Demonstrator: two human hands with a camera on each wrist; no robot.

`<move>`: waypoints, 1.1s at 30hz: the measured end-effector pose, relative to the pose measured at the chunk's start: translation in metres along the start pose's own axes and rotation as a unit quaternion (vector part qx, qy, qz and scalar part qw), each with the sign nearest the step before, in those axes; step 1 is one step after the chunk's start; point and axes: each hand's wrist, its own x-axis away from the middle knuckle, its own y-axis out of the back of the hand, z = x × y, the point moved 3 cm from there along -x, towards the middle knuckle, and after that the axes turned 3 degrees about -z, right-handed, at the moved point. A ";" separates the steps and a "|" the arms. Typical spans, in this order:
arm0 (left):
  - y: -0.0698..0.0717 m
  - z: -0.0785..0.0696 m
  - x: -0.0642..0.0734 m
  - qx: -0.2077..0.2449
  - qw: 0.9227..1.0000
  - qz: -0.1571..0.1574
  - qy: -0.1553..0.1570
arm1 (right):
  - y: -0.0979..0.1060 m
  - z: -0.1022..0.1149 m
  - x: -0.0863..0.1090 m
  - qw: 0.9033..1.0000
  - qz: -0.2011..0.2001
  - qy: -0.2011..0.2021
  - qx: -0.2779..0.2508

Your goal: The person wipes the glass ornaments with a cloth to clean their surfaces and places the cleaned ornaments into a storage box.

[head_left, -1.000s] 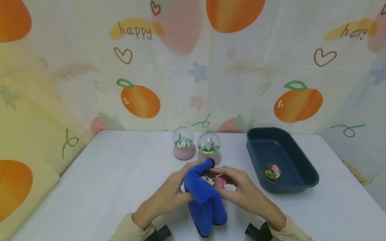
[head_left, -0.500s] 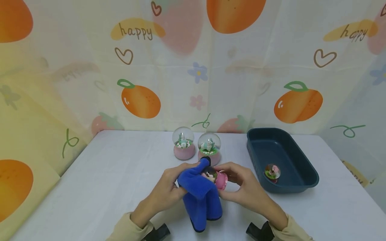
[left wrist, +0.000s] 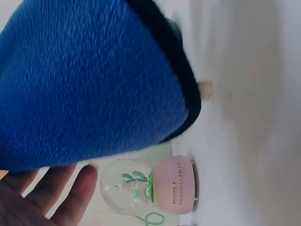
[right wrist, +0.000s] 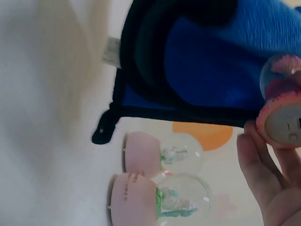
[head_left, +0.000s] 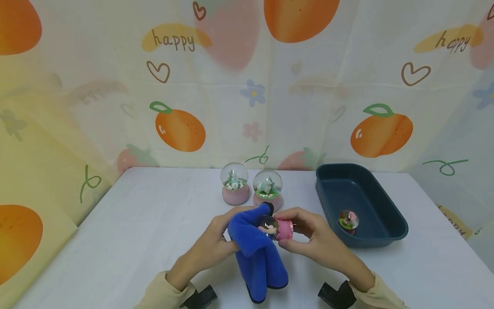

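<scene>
Backdrop [head_left: 301, 128]: pale fabric printed with oranges, strawberries, hearts and the word "happy"; several motifs are cut off at the edges, others faint.

Table [head_left: 127, 227]: white-covered, standing before the backdrop.

Rear globe [head_left: 234, 183]: clear dome, pink base, upright near the table's back edge.

Nearer globe [head_left: 267, 189]: alike, upright just beside it; lower base partly hidden from my angle. Raised lettering on its base, too blurred in the right wrist view to read surely.

Tub [head_left: 356, 197]: dark blue, deep, on the right of the table. Inside, near the front, one tub globe [head_left: 348, 221], small, with pink and green contents; its base is hard to make out.

Small snow globe [head_left: 278, 228]: raised above the table between the hands, tilted on its side, pink base to the right. Dome end partly covered by the blue cloth [head_left: 256, 257]. Markings on the underside are cut off at the right wrist view's edge.

Left hand [head_left: 220, 234]: curved around the cloth, gripping it against the dome; fingertips mostly hidden by the folds.

Right hand [head_left: 312, 231]: partly closed, thumb below and fingers above, pinching the pink base.

Sleeves [head_left: 164, 289]: beige, cut off below, a black device [head_left: 200, 297] at each wrist.
</scene>
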 end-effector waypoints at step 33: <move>-0.001 0.001 0.002 0.044 0.999 0.015 0.012 | 0.000 0.003 0.000 1.000 0.012 -0.003 -0.006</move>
